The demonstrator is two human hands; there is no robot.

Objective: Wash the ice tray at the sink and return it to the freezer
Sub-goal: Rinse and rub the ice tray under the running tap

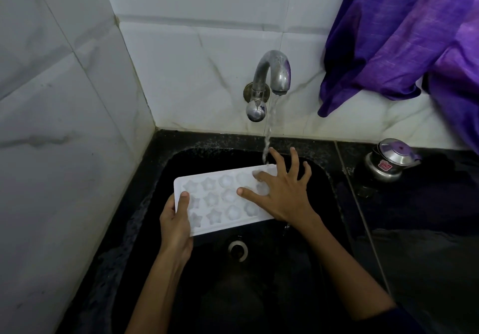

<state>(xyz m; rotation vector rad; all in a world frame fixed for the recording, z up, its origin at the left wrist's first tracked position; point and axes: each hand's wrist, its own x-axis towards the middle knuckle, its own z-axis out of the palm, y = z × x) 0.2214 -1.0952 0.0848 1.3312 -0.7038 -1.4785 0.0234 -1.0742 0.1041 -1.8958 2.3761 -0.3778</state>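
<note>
A purple cloth (404, 38) hangs at the upper right of the tiled wall (64, 100). Below the cloth, 1 steel pot (388, 161) stands on the black counter (427, 217).

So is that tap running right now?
Yes, on. A stream of water falls from the tap onto the far edge of the ice tray.

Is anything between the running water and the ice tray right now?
Nothing visible. The water stream falls from the tap onto the ice tray's far edge, just left of the right hand. The left hand grips the near-left end.
</note>
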